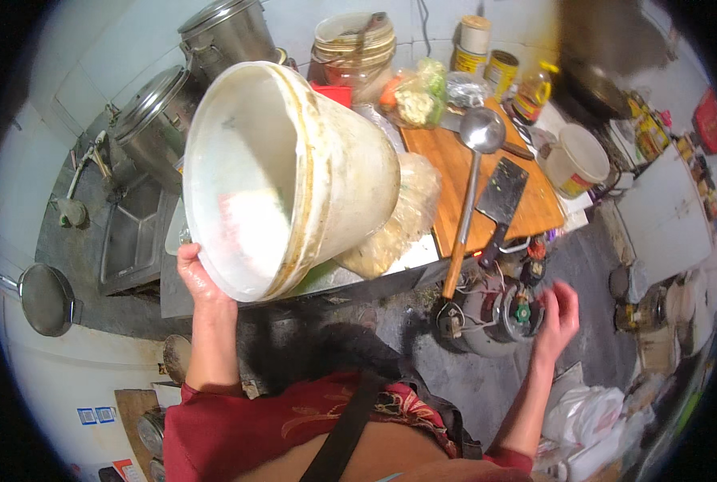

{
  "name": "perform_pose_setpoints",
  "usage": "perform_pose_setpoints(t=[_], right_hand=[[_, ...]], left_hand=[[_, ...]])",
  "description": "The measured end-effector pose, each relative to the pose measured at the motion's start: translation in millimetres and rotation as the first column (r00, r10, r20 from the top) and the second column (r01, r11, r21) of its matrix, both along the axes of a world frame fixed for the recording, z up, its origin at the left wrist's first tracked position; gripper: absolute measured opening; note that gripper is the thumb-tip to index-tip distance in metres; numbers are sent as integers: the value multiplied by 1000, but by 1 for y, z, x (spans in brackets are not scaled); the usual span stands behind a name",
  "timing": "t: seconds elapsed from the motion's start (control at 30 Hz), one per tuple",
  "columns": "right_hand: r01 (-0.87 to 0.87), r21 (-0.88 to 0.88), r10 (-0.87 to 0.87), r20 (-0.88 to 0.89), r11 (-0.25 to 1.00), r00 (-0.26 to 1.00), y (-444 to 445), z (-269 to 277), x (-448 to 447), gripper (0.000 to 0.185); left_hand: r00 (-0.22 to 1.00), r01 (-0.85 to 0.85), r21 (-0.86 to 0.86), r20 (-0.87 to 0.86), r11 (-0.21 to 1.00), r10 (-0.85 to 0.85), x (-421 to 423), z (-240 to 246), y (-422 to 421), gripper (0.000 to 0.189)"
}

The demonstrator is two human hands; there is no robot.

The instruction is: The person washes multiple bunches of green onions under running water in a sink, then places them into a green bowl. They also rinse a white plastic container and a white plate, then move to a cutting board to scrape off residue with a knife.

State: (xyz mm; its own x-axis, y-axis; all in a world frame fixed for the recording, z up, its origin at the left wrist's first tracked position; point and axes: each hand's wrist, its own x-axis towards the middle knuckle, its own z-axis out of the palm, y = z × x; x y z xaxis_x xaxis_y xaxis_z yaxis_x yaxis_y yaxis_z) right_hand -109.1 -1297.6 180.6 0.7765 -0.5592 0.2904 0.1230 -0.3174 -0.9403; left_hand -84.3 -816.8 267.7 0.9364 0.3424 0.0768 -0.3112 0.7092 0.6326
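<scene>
My left hand (pixel 205 280) grips the rim of a large white plastic bucket (pixel 349 162), which is tilted so its mouth faces left. The bucket's outside and rim carry brown stains, and its inner bottom is lit brightly. Out to the right, my right hand (pixel 560 313) hangs with bent fingers over a gas cylinder (pixel 491 319) with a green valve knob; nothing shows in it. A steel ladle (pixel 470 199) with a wooden handle and a dark cleaver (pixel 503 193) rest on a wooden cutting board (pixel 425 144). Behind the bucket sits a filled clear plastic bag (pixel 388 232).
Tall steel pots (pixel 153 114) stand at the back left beside a steel sink (pixel 132 229). Stacked tubs (pixel 355 48), a bag of vegetables (pixel 416 99), an oil bottle (pixel 533 96) and a white tub (pixel 575 159) line the counter. White plastic bags (pixel 584 416) lie at lower right.
</scene>
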Motion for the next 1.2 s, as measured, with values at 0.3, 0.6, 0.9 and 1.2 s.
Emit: perform_pose_setpoints(t=[0.3, 0.6, 0.9, 1.2], right_hand=[[156, -894, 617, 407, 419, 673, 230, 160, 312, 29], [-317, -878, -96, -303, -358, 948, 301, 196, 492, 15], [-201, -928, 229, -131, 313, 965, 166, 167, 459, 25], [-339, 71, 346, -118, 938, 931, 125, 52, 298, 22]], left_hand=[[988, -154, 18, -9, 988, 154, 38, 16, 57, 79], [985, -170, 35, 12, 985, 170, 109, 42, 75, 78], [951, -307, 144, 92, 941, 296, 240, 94, 43, 53], [943, -248, 16, 233, 969, 238, 412, 142, 10, 25]])
